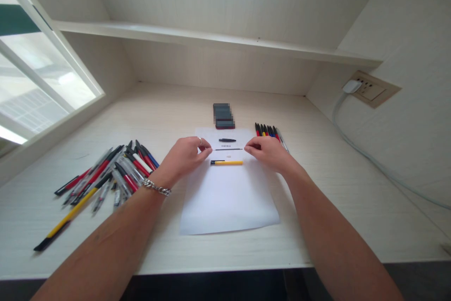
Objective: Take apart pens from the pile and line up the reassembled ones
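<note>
A thin dark pen refill [229, 149] lies crosswise over a white sheet of paper [230, 202], between my two hands. My left hand [190, 153] pinches thumb and forefinger at its left end. At the right end, the fingers of my right hand [266, 150] are pinched in the same way. Above the refill rests a short black pen part [227, 140], with a small dark marking between them. Below it is a yellow pen barrel [229, 163] with a black end and clip. A tiny pale piece [229, 156] sits between barrel and refill, too small to identify.
Left of the paper is a heap of pens [109, 169] in several colours. A row of pens [269, 131] lies behind my right hand. A dark, blurred-out phone-like object [223, 116] stands beyond the paper. A cable [347, 139] runs from the wall socket [375, 89].
</note>
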`<state>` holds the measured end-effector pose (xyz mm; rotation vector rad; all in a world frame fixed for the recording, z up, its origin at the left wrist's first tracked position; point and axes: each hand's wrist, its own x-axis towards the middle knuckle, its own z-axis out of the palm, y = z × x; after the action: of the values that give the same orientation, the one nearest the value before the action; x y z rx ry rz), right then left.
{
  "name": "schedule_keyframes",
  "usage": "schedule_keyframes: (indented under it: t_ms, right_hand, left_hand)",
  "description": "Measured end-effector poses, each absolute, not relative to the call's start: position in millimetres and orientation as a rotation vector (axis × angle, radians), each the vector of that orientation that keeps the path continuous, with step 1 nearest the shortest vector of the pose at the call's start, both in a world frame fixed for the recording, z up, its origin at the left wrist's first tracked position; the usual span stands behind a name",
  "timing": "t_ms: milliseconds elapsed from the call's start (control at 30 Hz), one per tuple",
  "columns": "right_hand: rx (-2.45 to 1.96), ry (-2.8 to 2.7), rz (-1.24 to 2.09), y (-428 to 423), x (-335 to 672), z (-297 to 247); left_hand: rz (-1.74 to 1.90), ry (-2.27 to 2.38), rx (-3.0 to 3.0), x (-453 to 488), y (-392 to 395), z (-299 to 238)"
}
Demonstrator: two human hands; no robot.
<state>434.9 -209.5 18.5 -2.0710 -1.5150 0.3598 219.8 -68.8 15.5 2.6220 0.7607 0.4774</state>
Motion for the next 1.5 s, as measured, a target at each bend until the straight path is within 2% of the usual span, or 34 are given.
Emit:
schedule_keyframes:
  t_ms: [467, 967, 1133, 1333, 1500]
  right_hand:
    - [-2.047, -1.565, 0.444, -211.1, 432.2, 13.4]
    - [-1.956, -1.628, 0.364, -204.7, 407.3, 10.6]
    - [-1.866, -1.626, 0.324, -202.5, 394.4, 12.0]
    - [-1.777, -1.514, 0.358, -198.8, 393.6, 11.1]
    - [-1.932, -1.467, 0.249, -193.2, 402.2, -0.7]
  left_hand:
    - [0.519, 0.962, 2.64, 206.5, -44.1, 16.2]
    - [0.714, 0.594, 2.544, 223.2, -82.8, 16.8]
    - [0.654, 0.458, 2.625, 227.7, -87.5, 12.0]
    - [0.617, 0.505, 2.585, 228.0, -83.4, 8.0]
    - [0.567, 0.626, 2.462, 223.4, -71.5, 7.7]
